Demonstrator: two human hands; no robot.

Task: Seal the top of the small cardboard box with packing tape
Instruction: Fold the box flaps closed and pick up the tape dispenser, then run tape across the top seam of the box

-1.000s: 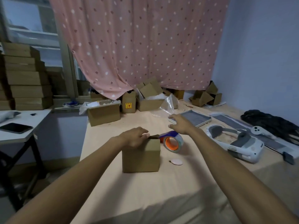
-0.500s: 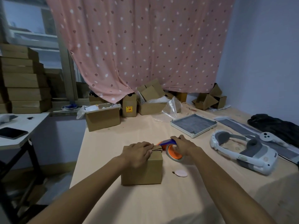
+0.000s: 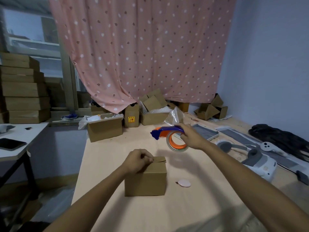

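The small cardboard box point(image 3: 145, 180) stands on the light wooden table point(image 3: 167, 211), near the middle. My left hand point(image 3: 138, 160) lies on its top left edge with the fingers curled, pressing the flaps down; one flap edge shows to the right of the fingers. My right hand point(image 3: 191, 137) grips the blue and orange tape dispenser point(image 3: 168, 133) with its roll of clear packing tape point(image 3: 178, 144). It is held in the air above and to the right of the box, not touching it.
A small pink disc point(image 3: 184, 183) lies right of the box. A white headset point(image 3: 254, 158), a controller point(image 3: 267, 146), a grey tray point(image 3: 205, 133) and dark cloth point(image 3: 284, 139) fill the right side. Open cartons point(image 3: 105, 128) line the table's far edge. A side table point(image 3: 15, 143) stands left.
My right hand has lifted the tape dispenser off the table beside the box, up and to the right. My left hand has stayed on the box top.
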